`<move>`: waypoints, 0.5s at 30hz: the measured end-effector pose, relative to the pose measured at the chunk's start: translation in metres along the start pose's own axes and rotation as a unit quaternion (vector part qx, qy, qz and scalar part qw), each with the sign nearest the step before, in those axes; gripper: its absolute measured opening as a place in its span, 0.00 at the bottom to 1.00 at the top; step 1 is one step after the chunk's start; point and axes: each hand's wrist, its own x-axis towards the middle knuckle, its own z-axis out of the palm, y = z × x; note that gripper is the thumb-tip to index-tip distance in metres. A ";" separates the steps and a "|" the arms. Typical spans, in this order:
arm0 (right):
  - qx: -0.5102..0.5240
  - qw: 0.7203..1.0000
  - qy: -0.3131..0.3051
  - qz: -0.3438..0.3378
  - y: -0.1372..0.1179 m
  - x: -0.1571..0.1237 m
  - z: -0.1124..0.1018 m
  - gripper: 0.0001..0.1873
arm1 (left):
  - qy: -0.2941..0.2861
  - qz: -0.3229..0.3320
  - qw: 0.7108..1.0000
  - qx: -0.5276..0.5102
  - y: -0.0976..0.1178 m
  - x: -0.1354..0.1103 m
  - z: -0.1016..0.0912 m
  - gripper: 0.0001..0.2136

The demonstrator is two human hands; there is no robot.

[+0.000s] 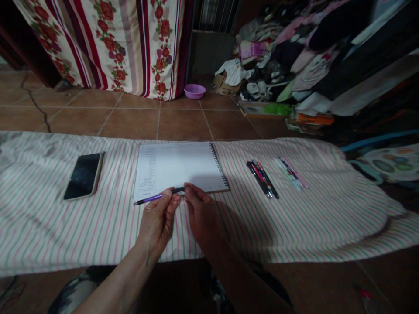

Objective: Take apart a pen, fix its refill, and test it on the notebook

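A purple pen (152, 198) with a black grip lies level between my two hands, just above the near edge of a spiral notebook (183, 165). My left hand (161, 213) pinches the pen around its middle. At the pen's dark right end, the fingertips of my right hand (199, 209) are closed, and they hide the tip. The notebook lies open at a mostly white page, with a printed column down its left side and the spiral binding on the right.
A phone (84, 176) lies on the striped cloth (114, 226) at left. Several pens (262, 179) lie right of the notebook, with a pastel pen bundle (290, 173) farther right. Beyond are a purple basin (194, 91), a floral curtain (108, 43) and piled clothes (255, 48).
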 end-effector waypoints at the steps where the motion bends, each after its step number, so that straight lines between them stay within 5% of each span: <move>1: -0.001 1.000 -0.007 0.004 0.000 0.000 0.000 0.12 | 0.002 -0.002 1.000 -0.003 0.000 0.000 0.000 0.10; 9: 0.065 0.995 -0.053 0.051 -0.005 -0.003 -0.001 0.17 | 0.009 -0.012 1.000 -0.017 0.004 -0.001 -0.003 0.09; 15: 0.050 0.995 -0.053 0.071 -0.009 -0.005 -0.001 0.11 | 0.004 -0.022 1.000 -0.020 0.004 0.001 -0.005 0.09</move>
